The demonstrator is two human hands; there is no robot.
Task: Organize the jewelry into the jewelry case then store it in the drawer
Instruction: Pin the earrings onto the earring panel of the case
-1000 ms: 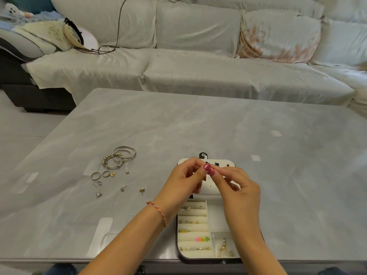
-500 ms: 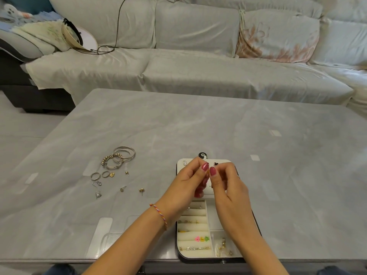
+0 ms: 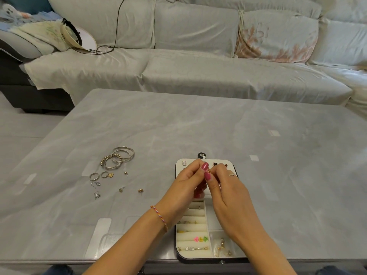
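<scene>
The jewelry case [image 3: 198,253] lies open at the lower centre of the frame, on the near edge of the grey table [image 3: 198,126]. Its white lid panel [image 3: 185,165] lies flat towards the sofa with a few studs pinned on it. Ring rolls fill the left half of the tray; one roll holds coloured heart pieces [image 3: 201,238], the nearest a row of silver studs. A lower right compartment holds gold earrings [image 3: 222,248].

Both hands meet above the lid. The left hand [image 3: 187,184] and the right hand [image 3: 226,187] together pinch a tiny gold piece [image 3: 209,171] between fingertips; its shape is too small to make out. The right hand wears a ring, the left wrist a braided bracelet [image 3: 159,218]. The hands and forearms hide the middle of the case and most of the lid.

At left centre on the table lie silver bangles [image 3: 119,157], two rings [image 3: 99,175], and scattered small earrings [image 3: 121,189], well apart from the case.

Behind stands a covered sofa [image 3: 198,76] with a floral pillow [image 3: 278,42] at upper right, a black cable [image 3: 117,26], and a cap and blankets at upper left, partly cut off.
</scene>
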